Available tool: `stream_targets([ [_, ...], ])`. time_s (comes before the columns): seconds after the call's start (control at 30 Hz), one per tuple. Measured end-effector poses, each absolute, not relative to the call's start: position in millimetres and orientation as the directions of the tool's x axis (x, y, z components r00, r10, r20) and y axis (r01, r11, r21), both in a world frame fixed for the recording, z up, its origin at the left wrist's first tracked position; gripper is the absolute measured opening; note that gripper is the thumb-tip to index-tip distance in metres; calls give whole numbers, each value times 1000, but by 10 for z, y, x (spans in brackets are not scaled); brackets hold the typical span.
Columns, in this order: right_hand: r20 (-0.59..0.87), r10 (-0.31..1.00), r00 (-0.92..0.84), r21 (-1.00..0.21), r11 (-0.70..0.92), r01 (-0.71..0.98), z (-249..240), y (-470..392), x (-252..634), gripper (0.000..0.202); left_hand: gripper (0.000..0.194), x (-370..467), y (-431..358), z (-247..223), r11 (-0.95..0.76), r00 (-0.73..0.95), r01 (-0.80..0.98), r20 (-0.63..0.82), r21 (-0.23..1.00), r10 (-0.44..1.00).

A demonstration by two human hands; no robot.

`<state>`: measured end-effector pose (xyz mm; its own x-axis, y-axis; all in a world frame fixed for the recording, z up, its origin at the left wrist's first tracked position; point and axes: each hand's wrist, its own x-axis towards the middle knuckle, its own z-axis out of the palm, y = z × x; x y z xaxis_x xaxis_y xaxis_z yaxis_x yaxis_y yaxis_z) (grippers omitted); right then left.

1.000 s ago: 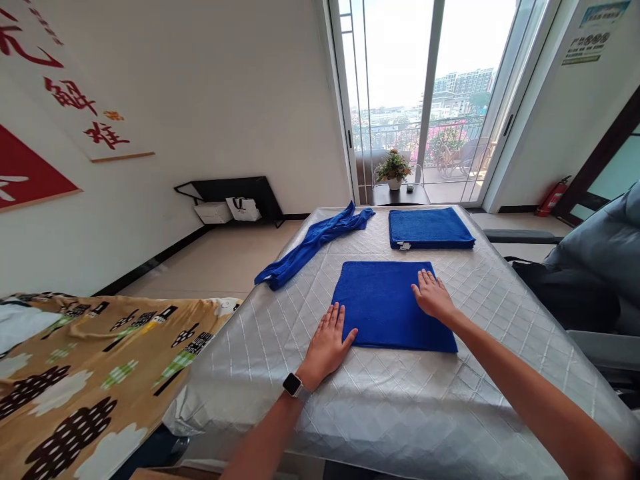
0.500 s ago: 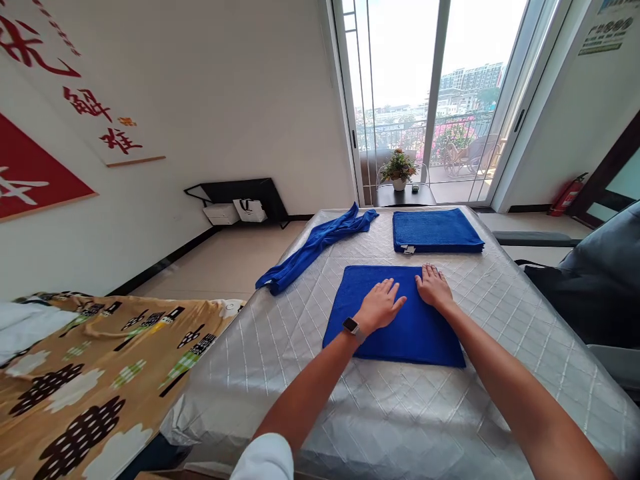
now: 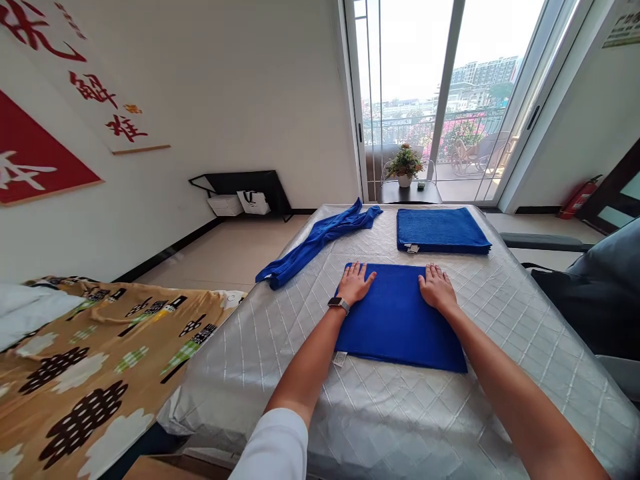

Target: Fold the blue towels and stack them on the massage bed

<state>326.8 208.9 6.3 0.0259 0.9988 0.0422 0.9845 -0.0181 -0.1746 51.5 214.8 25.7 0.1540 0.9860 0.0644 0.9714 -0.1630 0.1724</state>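
On silver quilting (image 3: 520,313), our left hand (image 3: 355,285) and right hand (image 3: 438,288) lie flat, grip empty — apparently smoothing blue cloth (image 3: 397,320); next needs even pressure.

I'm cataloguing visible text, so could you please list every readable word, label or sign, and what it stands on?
"解难": scroll; its upper character is cut off, its side text too small.
Red banner: white character, cut off, unclear.
Notice: cut off, blurred.
Cloth tag, stack tag: too small.
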Motion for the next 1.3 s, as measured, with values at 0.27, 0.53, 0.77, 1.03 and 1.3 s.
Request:
stream_targets([
  [0.27,26,998,51,-151,-47,987,120,2044,3259,69,83,142,2148,240,-115,105,976,65,186,992],
  [0.53,16,1000,22,-164,-19,986,72,1872,3317,71,82,130,2179,218,-112,102,980,69,163,992],
  [0.77,43,999,31,-198,-22,980,94,1861,3277,70,81,504,2234,424,-125,120,992,128,35,985],
  [1.03,52,998,19,-207,-8,978,94,1862,3289,68,71,1899,2067,288,-484,473,865,110,132,874],
  [1.3,52,998,24,-219,-12,976,108,1854,3290,71,79,1578,2063,207,-395,386,906,84,149,919],
])
